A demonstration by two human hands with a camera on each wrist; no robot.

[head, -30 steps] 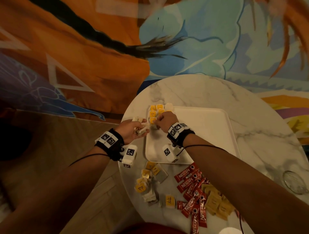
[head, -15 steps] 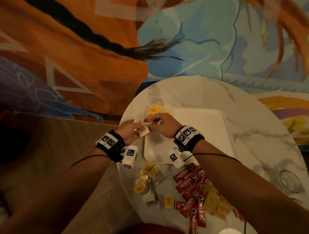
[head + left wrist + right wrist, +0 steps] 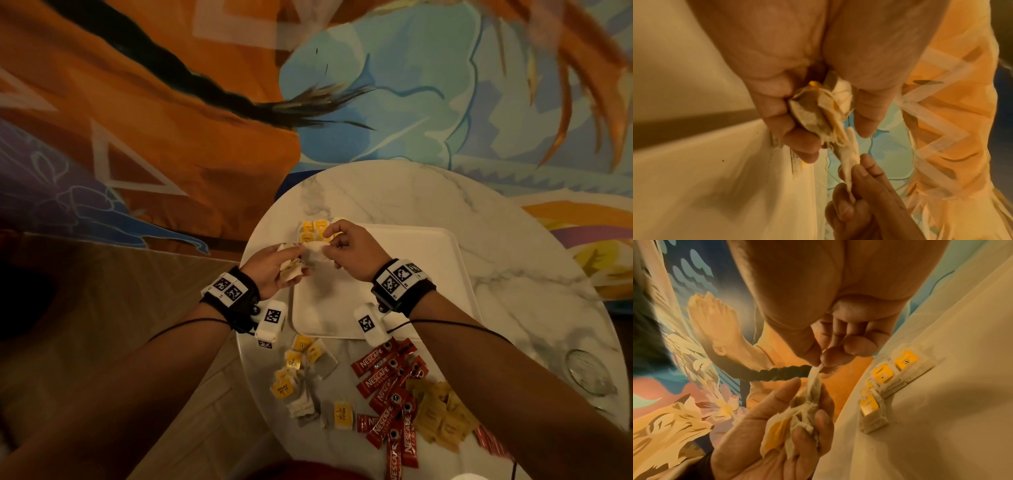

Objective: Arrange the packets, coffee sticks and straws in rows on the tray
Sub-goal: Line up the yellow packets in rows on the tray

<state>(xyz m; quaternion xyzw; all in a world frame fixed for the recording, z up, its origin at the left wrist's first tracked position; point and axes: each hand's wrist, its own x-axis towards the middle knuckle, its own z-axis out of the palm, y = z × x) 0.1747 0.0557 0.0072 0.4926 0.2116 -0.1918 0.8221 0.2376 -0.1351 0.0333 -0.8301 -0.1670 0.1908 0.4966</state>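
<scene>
My left hand [image 3: 286,265] holds a bunch of tea bags [image 3: 291,272] over the left edge of the white tray [image 3: 394,291]. My right hand [image 3: 327,245] pinches the end of one tea bag [image 3: 315,249] that still reaches into the bunch. The left wrist view shows the bunch [image 3: 813,113] in curled fingers and the stretched bag [image 3: 849,162] held by the right fingers [image 3: 861,186]. In the right wrist view the pinch [image 3: 821,364] sits above the bunch [image 3: 793,426]. Tea bags with yellow tags [image 3: 313,230] lie in rows in the tray's far left corner [image 3: 884,374].
On the round marble table [image 3: 513,274], near the front, lie several loose tea bags [image 3: 298,373], red coffee sticks [image 3: 387,387] and brown packets [image 3: 438,414]. A glass dish [image 3: 589,371] sits at the right edge. Most of the tray floor is bare.
My right hand left the tea bag rows in the tray corner, came to my left hand and pinched one bag from the bunch. It now draws that bag to the right.
</scene>
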